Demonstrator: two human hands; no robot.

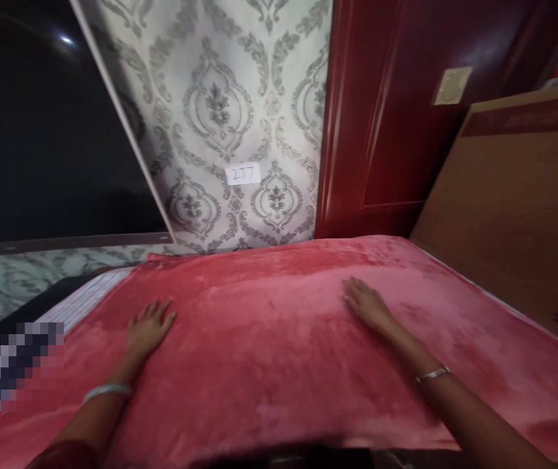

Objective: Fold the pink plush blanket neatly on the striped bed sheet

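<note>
Nearest, both hands are lying flat and open on a red blanket (pixel 279 339), gripping nothing: the left hand (pixel 148 327) pressing its left part, the right hand (pixel 367 306) resting palm down further right, each wrist wearing a bangle. The blanket is covering the bed. Beyond it, patterned wallpaper (pixel 220 104) is showing a small label (pixel 242 174), with a dark red door (pixel 381 117) beside a brown headboard (pixel 513 208).

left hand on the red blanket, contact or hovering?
Touching. The head view shows the left hand lying palm down, fingers spread flat on the red blanket, with no gap visible under it.
</note>
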